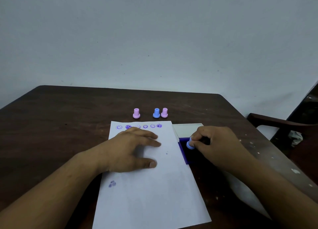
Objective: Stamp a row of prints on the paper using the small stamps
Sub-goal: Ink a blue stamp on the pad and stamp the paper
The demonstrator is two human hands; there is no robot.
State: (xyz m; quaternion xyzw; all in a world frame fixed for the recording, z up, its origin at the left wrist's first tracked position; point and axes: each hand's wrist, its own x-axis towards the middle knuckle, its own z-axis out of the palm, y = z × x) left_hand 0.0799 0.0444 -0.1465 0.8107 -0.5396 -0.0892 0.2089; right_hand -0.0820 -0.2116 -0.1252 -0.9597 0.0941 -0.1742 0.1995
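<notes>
A white sheet of paper (154, 185) lies on the dark wooden table (60, 125). Along its top edge runs a row of several purple prints (145, 126); a stray purple smudge (112, 184) marks its lower left. My left hand (130, 149) rests flat on the paper, fingers spread, holding nothing. My right hand (216, 142) pinches a small blue stamp (190, 144), tilted, over the dark pad of the open blue ink pad (183, 153) just right of the paper. Beyond the paper stand a pink stamp (136, 113), a blue stamp (156, 113) and another pink stamp (164, 112).
The ink pad's pale lid (188, 129) lies open behind the pad. A dark chair (282, 125) stands at the table's right side. A grey wall rises behind the table. White flecks dot the table's right edge.
</notes>
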